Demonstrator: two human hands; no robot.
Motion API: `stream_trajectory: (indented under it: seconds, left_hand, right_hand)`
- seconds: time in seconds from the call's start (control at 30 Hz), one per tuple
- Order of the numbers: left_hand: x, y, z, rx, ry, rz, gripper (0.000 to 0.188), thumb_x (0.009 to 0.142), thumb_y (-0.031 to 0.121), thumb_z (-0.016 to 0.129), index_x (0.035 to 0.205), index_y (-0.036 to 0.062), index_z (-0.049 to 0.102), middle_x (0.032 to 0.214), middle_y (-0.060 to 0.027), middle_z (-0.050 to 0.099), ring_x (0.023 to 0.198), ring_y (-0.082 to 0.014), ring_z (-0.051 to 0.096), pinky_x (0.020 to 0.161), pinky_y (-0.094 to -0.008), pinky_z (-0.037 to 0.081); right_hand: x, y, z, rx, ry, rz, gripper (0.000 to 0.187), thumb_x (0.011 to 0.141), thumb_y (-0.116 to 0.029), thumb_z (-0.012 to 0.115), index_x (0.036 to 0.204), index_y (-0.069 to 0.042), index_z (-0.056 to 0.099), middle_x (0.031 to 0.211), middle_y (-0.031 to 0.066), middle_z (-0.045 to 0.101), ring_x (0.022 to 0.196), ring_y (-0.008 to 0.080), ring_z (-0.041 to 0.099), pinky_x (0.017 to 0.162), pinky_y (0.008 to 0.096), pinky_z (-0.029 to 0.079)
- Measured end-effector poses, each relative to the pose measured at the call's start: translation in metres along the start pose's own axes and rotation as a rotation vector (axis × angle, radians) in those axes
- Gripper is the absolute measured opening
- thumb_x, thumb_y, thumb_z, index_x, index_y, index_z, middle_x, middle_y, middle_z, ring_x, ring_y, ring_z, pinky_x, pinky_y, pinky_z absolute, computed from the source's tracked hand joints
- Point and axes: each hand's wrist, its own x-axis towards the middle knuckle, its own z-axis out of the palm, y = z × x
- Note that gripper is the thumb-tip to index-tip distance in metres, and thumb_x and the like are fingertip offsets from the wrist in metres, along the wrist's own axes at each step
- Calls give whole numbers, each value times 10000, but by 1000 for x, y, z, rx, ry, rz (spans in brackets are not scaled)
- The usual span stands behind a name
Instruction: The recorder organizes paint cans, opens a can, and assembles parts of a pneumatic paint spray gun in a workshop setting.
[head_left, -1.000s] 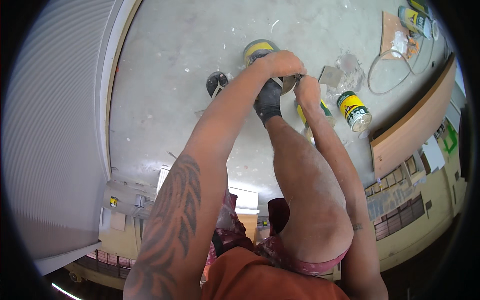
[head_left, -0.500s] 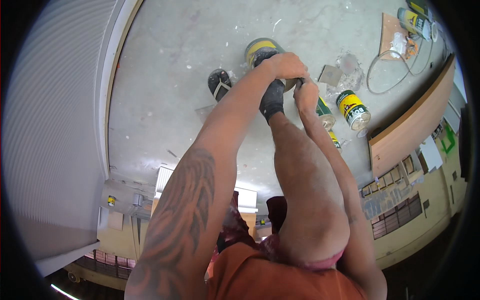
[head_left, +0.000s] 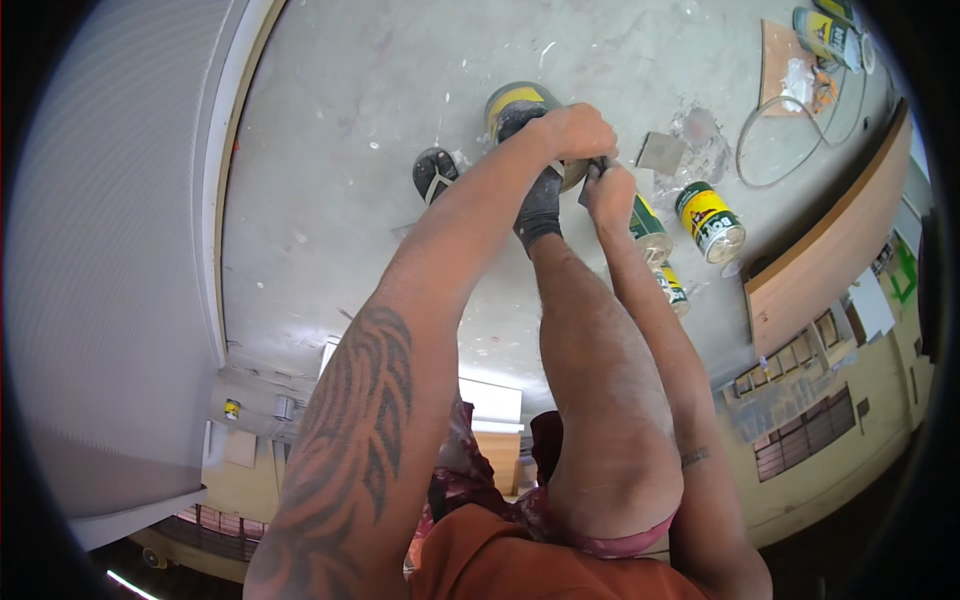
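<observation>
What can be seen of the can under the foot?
The can is round, green with a yellow band, and looks like metal. Partly hidden, it seems to lie on its side on the grey floor, with a dark-socked foot over it. The left hand and right hand are at its near end; any contact is unclear.

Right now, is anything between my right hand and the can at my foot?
Only the small dark item gripped in your right hand, too hidden to identify, shows between it and the nearer end of the can. Your left hand and black-socked foot hide part of the can; no other obstacle shows there.
</observation>
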Motion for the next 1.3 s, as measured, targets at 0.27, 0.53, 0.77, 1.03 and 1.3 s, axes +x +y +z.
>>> stream_trajectory:
  seconds: [0.27,0.53,0.77,1.03,1.3]
  left_hand:
    - [14,-5,-2,130,-62,136,168,804,100,599,945,132,683,939,-42,682,898,-290,698,757,-395,566]
    - [-1,-9,10,34,-31,-143,145,834,129,579,918,117,697,945,-61,683,934,-286,689,749,-416,570]
    - [23,-5,8,38,31,-445,162,836,167,619,910,92,742,958,-79,715,959,-281,698,760,-439,570]
    - [-14,-5,18,-78,136,-610,129,817,269,720,920,197,750,952,-119,693,930,-322,679,764,-449,542]
    - [-22,1,19,-89,187,-671,115,805,217,707,909,183,742,953,-100,665,940,-301,665,780,-440,538]
  right_hand:
    - [-2,5,9,267,121,-131,232,856,-77,613,1081,-21,627,922,232,646,885,429,628,786,496,497]
    - [-1,14,6,94,-18,-64,191,864,-130,615,971,17,674,922,229,643,898,422,631,814,499,505]
    - [-7,0,-10,-104,-141,7,207,836,-63,594,1012,2,681,989,218,658,940,422,658,831,498,534]
    - [-10,-8,-31,-234,-163,-136,202,884,-54,541,1040,-41,670,1000,171,645,915,392,675,800,474,549]
    - [-26,9,-34,-101,-193,-164,219,886,-86,552,1065,-37,667,1034,166,653,934,398,663,815,475,539]
